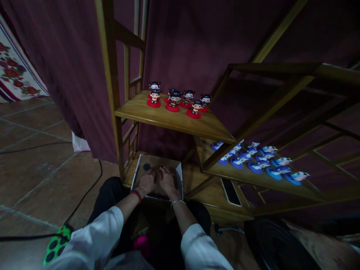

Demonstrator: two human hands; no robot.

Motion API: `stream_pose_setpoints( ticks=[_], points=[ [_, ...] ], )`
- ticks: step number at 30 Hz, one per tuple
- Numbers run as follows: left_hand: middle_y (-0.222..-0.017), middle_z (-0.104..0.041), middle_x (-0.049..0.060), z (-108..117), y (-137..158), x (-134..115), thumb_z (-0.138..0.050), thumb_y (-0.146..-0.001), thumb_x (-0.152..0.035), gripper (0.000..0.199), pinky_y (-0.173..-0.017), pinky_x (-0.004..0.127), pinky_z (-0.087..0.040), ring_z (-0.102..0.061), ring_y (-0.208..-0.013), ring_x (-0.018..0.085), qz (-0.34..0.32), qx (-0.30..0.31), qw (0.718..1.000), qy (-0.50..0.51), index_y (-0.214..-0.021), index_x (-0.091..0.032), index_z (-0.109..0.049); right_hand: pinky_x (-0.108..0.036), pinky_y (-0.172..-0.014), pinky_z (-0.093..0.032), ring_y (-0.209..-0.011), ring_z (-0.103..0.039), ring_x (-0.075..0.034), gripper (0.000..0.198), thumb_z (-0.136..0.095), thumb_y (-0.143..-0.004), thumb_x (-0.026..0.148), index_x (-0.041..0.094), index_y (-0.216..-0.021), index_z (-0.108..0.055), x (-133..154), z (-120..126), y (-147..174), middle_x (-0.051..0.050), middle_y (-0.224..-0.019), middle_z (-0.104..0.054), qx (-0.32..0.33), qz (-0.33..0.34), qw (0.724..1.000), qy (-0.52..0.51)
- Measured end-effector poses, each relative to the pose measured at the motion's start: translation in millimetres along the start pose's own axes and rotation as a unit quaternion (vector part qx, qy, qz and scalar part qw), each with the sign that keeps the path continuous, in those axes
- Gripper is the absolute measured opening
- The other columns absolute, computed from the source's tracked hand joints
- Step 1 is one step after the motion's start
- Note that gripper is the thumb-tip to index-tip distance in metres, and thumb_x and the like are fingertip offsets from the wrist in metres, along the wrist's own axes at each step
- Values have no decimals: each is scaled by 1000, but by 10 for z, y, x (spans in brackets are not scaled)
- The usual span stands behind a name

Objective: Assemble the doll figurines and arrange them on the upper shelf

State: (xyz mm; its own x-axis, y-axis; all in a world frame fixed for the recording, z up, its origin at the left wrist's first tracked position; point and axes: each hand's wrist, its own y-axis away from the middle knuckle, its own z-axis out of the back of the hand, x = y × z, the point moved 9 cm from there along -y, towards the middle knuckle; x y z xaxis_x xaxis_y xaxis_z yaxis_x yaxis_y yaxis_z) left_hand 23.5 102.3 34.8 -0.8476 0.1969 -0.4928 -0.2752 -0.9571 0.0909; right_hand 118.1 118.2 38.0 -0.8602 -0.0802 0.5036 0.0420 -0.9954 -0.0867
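Note:
Both of my hands are inside a shallow white-edged cardboard box [180, 174] on the lowest shelf, between my knees. My left hand [148, 180], with a red bead bracelet on its wrist, has its fingers bent down over the box floor. Close to its fingertips lies a small dark round piece [146, 166]. To the right, my right hand [167, 179], wearing a silver bangle, also has curled fingers pointing into the box. Whatever is under the fingers of either hand is too dark and small to make out.
Several red-based figurines [172, 107] stand on the wooden shelf [168, 120] above the box. Several blue-based figurines [258, 165] fill a lower shelf at right. A phone [231, 191] lies below them. A green power strip [57, 243] with cables is on the floor at left.

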Motion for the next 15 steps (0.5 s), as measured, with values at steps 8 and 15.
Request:
stream_pose_setpoints(
  ticks=[8, 15],
  points=[
    [-147, -21, 22, -204, -252, 306, -38, -73, -8, 62, -109, 43, -17, -9, -138, 29, 24, 31, 997, -68, -134, 3, -32, -31, -102, -32, -120, -45, -20, 50, -46, -77, 7, 15, -126, -48, -219, -186, -208, -11, -130, -51, 35, -26, 998, 34],
    [-142, -33, 20, -291, -363, 440, -35, -72, -5, 64, -109, 48, -12, -17, -137, 27, 2, 38, 992, -117, -137, -1, -30, -24, -86, -40, -105, -55, -18, 47, -44, -77, 7, 18, -123, -50, -312, -227, -307, -10, -118, -57, 47, -57, 996, 53]
  ],
)
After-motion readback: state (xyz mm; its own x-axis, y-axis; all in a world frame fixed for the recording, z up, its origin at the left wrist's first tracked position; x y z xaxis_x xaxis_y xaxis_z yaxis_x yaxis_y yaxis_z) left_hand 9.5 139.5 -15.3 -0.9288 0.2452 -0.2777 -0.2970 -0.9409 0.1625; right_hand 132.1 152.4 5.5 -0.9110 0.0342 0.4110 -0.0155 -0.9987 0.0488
